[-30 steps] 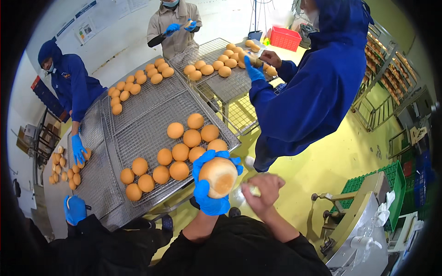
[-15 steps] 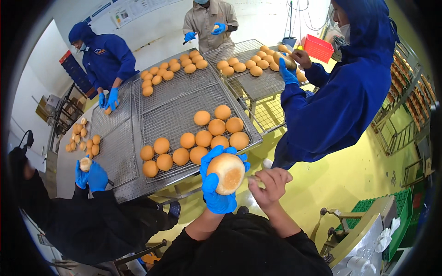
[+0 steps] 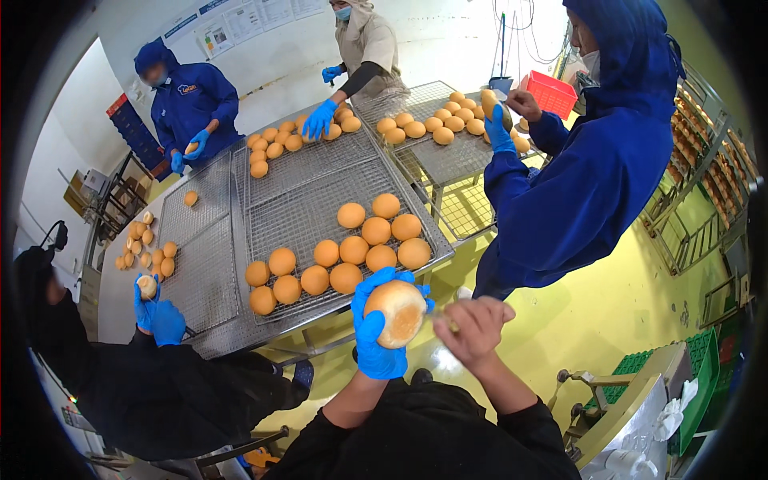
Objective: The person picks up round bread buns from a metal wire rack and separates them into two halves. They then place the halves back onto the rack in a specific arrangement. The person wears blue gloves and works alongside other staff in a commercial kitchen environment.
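My left hand (image 3: 373, 342), in a blue glove, is wrapped round a round bun (image 3: 402, 318). The bun is golden on its side, with a pale, browned flat face turned toward me and to the right. Close to the bun's right side is my bare right hand (image 3: 474, 328), its fingers curled and partly smeared by motion. A thin thing seems to stick out from those fingers toward the bun, too blurred to name. Just beyond my left hand, several golden buns (image 3: 346, 278) sit on a wire rack (image 3: 320, 204).
Co-workers stand around the metal table (image 3: 308, 322): a blue-clad person (image 3: 576, 176) close on my right, a black-sleeved person (image 3: 152, 384) on my left, others beyond. A red crate (image 3: 552, 94) lies far right. At lower right stands a metal stand (image 3: 632, 392) beside green trays.
My right hand has shifted slightly right; the bun in my left hand has tilted a little. The far person in beige now reaches over the buns, and the far-left person has lifted a bun.
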